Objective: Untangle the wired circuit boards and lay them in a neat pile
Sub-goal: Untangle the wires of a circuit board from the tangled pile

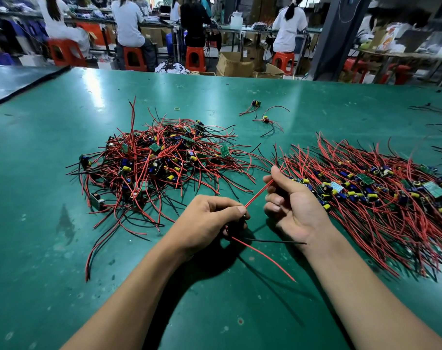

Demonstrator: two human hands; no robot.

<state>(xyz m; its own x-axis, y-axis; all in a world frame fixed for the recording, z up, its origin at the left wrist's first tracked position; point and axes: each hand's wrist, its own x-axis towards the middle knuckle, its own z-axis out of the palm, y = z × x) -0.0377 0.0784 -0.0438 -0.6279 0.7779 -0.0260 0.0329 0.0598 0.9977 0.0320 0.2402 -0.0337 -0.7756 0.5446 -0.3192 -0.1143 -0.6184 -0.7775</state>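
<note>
A person's two bare hands worked over a green table mat (38, 198). The left hand (209, 218) was curled into a loose fist, thumb pressed against forefinger, pinching the lower end of a red wire (259, 193); whatever board it gripped was mostly hidden inside the fingers. A second red lead (265, 256) and a black lead (273, 241) trailed from beneath that fist. The right hand (293, 203) pinched the same red wire higher up between thumb and forefinger, its other fingers curled inward. A tangled heap of wired circuit boards (154, 162) lay beyond the left hand. A combed, orderly pile of boards (366, 193) lay just beside the right hand. Two loose boards (265, 120) and a yellow rubber band (177, 109) sat farther back. People on orange stools (194, 59) sat at benches behind.
</note>
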